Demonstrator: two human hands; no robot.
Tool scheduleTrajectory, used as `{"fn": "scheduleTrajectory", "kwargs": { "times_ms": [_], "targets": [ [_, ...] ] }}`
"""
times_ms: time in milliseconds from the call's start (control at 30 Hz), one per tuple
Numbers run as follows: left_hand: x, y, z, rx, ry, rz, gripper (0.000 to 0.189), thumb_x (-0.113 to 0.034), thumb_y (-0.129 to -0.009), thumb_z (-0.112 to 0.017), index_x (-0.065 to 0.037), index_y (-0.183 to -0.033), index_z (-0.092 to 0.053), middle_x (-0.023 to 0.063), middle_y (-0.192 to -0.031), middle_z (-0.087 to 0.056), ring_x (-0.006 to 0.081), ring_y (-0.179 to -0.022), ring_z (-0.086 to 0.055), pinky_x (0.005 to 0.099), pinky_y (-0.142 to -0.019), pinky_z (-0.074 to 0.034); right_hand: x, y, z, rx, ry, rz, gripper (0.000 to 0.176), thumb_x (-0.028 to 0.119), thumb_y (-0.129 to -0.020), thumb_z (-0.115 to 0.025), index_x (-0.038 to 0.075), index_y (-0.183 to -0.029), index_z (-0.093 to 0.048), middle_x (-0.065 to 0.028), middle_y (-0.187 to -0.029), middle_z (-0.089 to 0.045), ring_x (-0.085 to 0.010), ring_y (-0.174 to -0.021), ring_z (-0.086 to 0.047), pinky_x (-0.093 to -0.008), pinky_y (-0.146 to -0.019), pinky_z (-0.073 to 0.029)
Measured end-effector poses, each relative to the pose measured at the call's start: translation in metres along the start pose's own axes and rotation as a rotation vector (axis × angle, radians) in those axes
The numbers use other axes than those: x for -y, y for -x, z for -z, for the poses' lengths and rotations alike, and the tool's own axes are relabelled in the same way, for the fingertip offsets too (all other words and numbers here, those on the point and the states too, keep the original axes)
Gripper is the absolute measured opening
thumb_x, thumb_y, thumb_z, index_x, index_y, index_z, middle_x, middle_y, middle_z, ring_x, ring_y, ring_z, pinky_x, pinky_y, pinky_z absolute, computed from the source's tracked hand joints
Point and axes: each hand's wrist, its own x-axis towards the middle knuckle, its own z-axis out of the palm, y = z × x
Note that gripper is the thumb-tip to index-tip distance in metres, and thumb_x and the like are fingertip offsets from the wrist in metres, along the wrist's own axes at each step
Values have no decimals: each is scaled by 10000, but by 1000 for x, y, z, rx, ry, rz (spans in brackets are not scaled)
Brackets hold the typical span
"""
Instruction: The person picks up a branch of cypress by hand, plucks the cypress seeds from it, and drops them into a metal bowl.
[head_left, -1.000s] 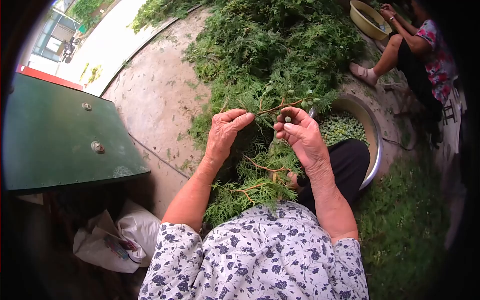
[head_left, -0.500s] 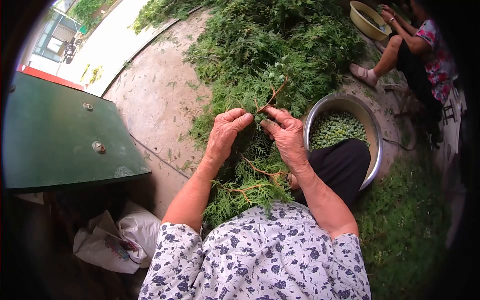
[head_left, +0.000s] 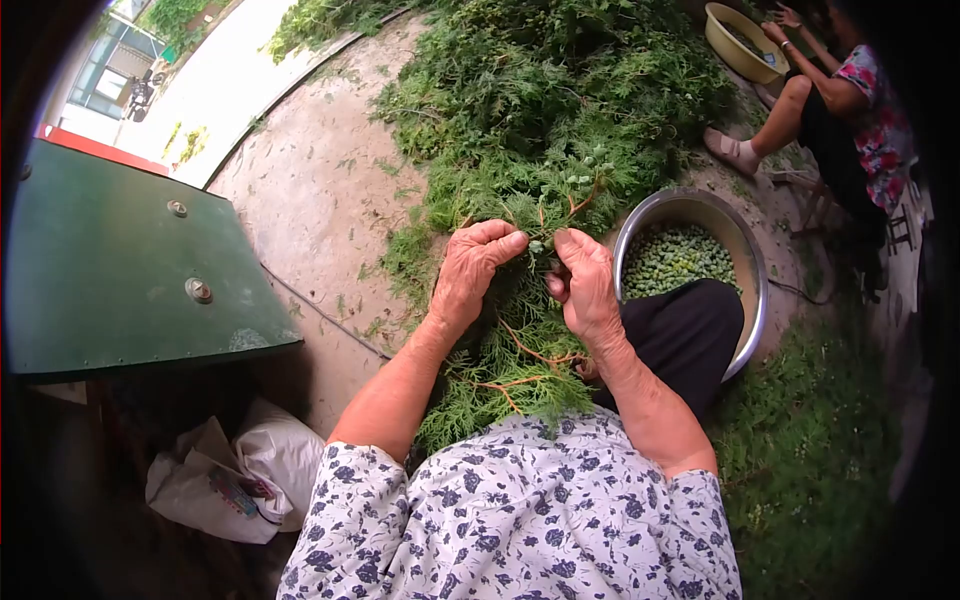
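My left hand (head_left: 478, 268) pinches a sprig of an evergreen branch (head_left: 540, 240) between thumb and fingers. The sprig has flat green foliage, brown stems and small pale-green cones. Close beside it, my right hand (head_left: 588, 280) is closed, thumb against curled fingers, at the sprig's right side; what lies inside its fingers is hidden. More cut evergreen sprigs (head_left: 500, 385) with orange-brown stems rest on my lap. To the right of my knee stands a steel basin (head_left: 757, 300), partly filled with green cones (head_left: 672, 258).
A large heap of evergreen branches (head_left: 540, 90) lies ahead. A green metal panel (head_left: 130, 270) is at left, with white sacks (head_left: 240, 470) below. At upper right, another person (head_left: 850, 90) sits by a yellow basin (head_left: 735, 50). Green clippings (head_left: 810, 430) cover the ground at lower right.
My right hand has drawn slightly right and down, widening the gap between the hands. My left hand has shifted a little right. The sprig's top has dipped. The other person's hand has lifted.
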Motion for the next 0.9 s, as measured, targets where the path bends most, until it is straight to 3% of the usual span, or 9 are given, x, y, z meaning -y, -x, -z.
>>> {"fn": "scheduleTrajectory", "kwargs": {
  "times_ms": [133, 200, 367, 467, 533, 600, 733, 900],
  "targets": [
    [1, 0, -2, 28, 46, -1, 248, -230, -815, -627, 16, -788, -605, -6, -672, -538, 85, -660, -454, 259, -622, -376, 1, 1, 5, 73, -5, -34, 211, 279, -904, -536, 86, -818, -533, 50, -652, -449, -42, -504, -402, -167, -427, -318],
    [2, 0, -2, 17, 61, 16, 247, -229, -814, -628, 16, -790, -606, -5, -672, -540, 85, -662, -456, 257, -624, -377, 2, 6, 1, 34, 2, -14, 213, 236, -910, -527, 54, -800, -528, 46, -593, -431, -44, -477, -430, -173, -404, -312],
    [-2, 2, -4, 3, 29, -20, 240, -225, -814, -629, 13, -794, -611, -5, -670, -544, 79, -666, -459, 252, -631, -381, -3, 11, 3, 77, 51, 84, 140, 149, -910, -517, 14, -902, -553, 15, -641, -506, -63, -529, -498, -189, -440, -378],
    [-5, 2, -4, -4, 84, 93, 245, -223, -817, -625, 17, -774, -595, -5, -667, -541, 77, -662, -457, 249, -628, -379, -5, 16, 3, 54, 58, 144, 133, 103, -904, -514, -5, -968, -558, -10, -681, -539, -78, -558, -524, -198, -470, -410],
    [-8, 1, -1, -20, 45, -78, 245, -221, -820, -623, 10, -748, -577, -16, -662, -529, 70, -653, -442, 241, -616, -368, -5, 18, 5, 43, 71, 194, 145, 88, -902, -514, -12, -997, -557, -21, -698, -548, -84, -568, -531, -200, -484, -420],
    [-5, 0, 1, -15, 60, -32, 250, -229, -832, -603, -2, -736, -564, -22, -659, -514, 66, -656, -434, 237, -619, -364, 1, 21, 8, 55, 28, 262, 124, 73, -883, -533, -9, -975, -545, -38, -736, -556, -96, -599, -552, -204, -503, -430],
    [-1, -1, 1, -33, 124, 24, 235, -220, -836, -605, -12, -734, -564, -42, -659, -504, 51, -649, -418, 222, -610, -356, 19, 18, 4, 84, -168, 30, 101, 48, -849, -560, 12, -937, -527, -42, -786, -559, -104, -663, -574, -208, -540, -440],
    [3, -1, -4, -71, 184, 98, 209, -198, -823, -624, -6, -750, -583, -43, -665, -519, 51, -649, -430, 222, -602, -364, 5, 10, 0, 79, -57, 63, 190, 100, -827, -630, 0, -959, -537, -19, -780, -559, -70, -611, -550, -182, -486, -409]
  ]
}}
